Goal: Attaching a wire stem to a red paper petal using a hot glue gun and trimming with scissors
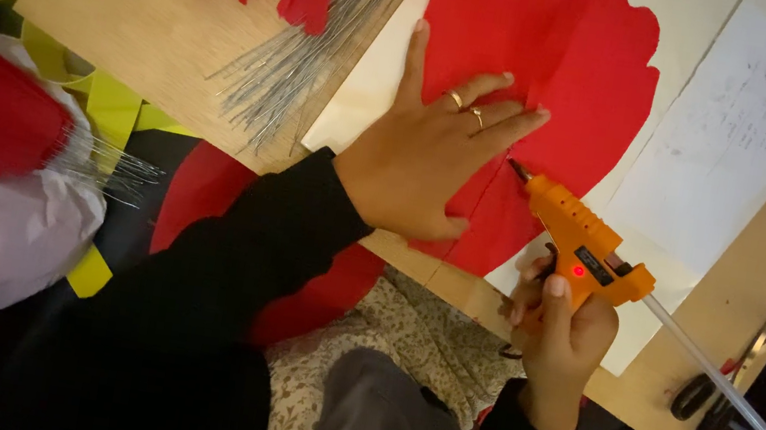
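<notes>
While my left hand lies flat on the red crepe paper, I want to keep its pressure even so the sheet cannot creep as the nozzle comes in, and I judge the glue is best laid in a thin, short bead right at the paper's edge, with my skin well out of the way of the hot tip. The fingers of that hand are spread and stretched out, palm down, pinning the red sheet onto the pale card that rests on the wooden tabletop. My right hand is curled tight around the handle of the orange glue gun, one finger by the trigger, its tip just beside my left fingertips and touching, or all but touching, the red paper. A clear glue stick juts from the gun's back toward the scissors. A bundle of thin wires lies to the left.
</notes>
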